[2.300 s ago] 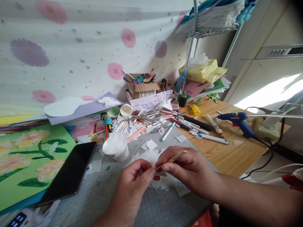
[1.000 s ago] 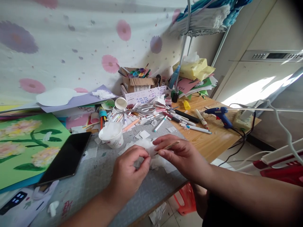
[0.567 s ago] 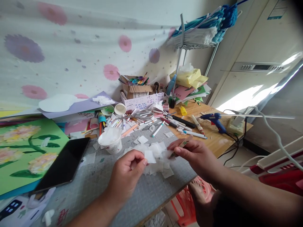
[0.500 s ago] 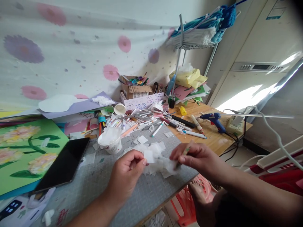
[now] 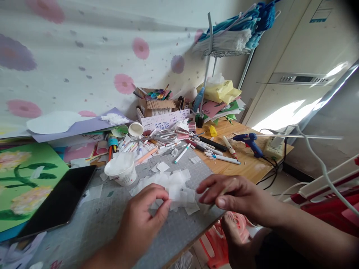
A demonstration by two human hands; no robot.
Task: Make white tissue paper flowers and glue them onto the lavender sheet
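Observation:
My left hand (image 5: 141,220) rests over the grey cutting mat (image 5: 112,220), its thumb and fingers pinched on a small white tissue square (image 5: 174,192) at the edge of a heap of white tissue pieces (image 5: 165,183). My right hand (image 5: 232,196) hovers just right of the heap, fingers curled round a thin wooden stick (image 5: 221,194) whose tip points down at the mat. A white paper cup (image 5: 121,171) stuffed with tissue stands behind the heap.
A black phone (image 5: 56,203) lies on the mat's left beside a green flower painting (image 5: 22,183). Pens and scissors (image 5: 168,136) litter the back. A blue glue gun (image 5: 248,140) and its cable lie on the wooden table at right. The mat's front edge is near my wrists.
My hands have separated: the stick left the tissue held by my left hand and dropped lower right. My left hand sank toward the tissue heap. The view shifted right.

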